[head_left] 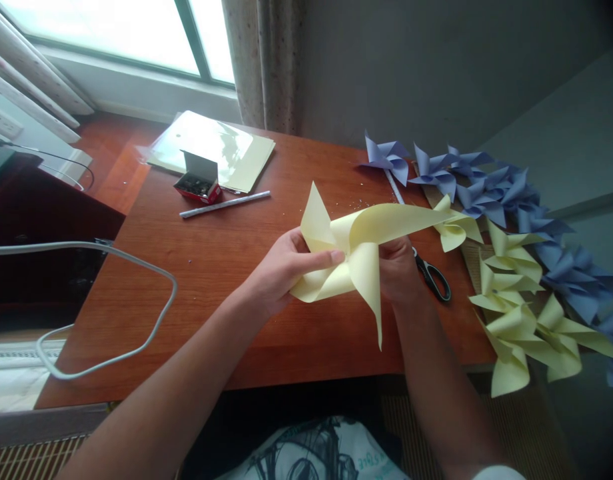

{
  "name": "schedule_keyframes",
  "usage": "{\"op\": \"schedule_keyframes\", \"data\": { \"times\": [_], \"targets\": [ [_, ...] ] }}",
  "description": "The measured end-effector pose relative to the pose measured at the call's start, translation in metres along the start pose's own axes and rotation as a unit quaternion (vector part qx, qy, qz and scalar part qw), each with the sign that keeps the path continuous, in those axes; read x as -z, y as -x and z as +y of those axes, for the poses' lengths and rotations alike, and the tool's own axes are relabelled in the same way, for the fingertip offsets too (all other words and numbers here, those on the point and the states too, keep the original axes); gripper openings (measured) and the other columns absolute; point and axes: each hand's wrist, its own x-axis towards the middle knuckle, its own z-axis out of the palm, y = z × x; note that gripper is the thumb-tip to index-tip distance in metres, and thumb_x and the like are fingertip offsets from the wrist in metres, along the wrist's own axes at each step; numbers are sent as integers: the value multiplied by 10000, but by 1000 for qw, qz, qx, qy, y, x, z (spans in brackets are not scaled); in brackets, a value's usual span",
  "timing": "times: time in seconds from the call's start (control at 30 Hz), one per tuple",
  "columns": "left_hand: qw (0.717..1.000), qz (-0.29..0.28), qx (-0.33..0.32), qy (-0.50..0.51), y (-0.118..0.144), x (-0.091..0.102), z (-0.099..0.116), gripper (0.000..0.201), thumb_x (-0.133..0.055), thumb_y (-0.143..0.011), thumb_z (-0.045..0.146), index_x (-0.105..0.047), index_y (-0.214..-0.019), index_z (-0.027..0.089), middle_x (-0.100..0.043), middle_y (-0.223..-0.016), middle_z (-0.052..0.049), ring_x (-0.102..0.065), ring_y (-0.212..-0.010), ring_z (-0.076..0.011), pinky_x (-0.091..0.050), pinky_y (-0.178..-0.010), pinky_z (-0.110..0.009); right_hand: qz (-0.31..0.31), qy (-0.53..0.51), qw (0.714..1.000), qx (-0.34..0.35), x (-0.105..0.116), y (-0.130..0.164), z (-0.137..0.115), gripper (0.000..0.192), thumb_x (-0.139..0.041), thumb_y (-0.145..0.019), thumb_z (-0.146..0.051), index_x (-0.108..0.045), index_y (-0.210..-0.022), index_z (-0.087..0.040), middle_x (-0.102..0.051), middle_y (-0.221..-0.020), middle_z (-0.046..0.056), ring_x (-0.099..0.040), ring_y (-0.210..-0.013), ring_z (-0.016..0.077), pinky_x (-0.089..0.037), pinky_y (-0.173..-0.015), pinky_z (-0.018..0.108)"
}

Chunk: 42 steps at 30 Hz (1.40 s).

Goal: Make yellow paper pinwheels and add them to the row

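Note:
A pale yellow paper pinwheel, its corners folded toward the middle, is held just above the wooden table. My left hand grips it from the left, thumb pressing the folded tips at its centre. My right hand holds it from the right, partly hidden behind a paper blade. Black-handled scissors lie on the table right beside my right hand.
Finished yellow pinwheels and blue pinwheels are heaped along the table's right edge. A small red box of pins, a white stick and a stack of yellow sheets lie at the back left. A white cable loops over the left.

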Motion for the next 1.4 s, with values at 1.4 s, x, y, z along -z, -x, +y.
{"op": "schedule_keyframes", "data": {
  "times": [1.4],
  "targets": [
    [884, 236, -234, -329, -8, -1, -11, 172, -780, -727, 247, -677, -848, 179, -675, -820, -7, -606, -756, -179, -485, -682, -266, 71, 579, 736, 345, -6, -3, 1, 84, -690, -910, -191, -736, -872, -251, -678, -795, 35, -589, -788, 211, -512, -750, 350]
  ]
}}
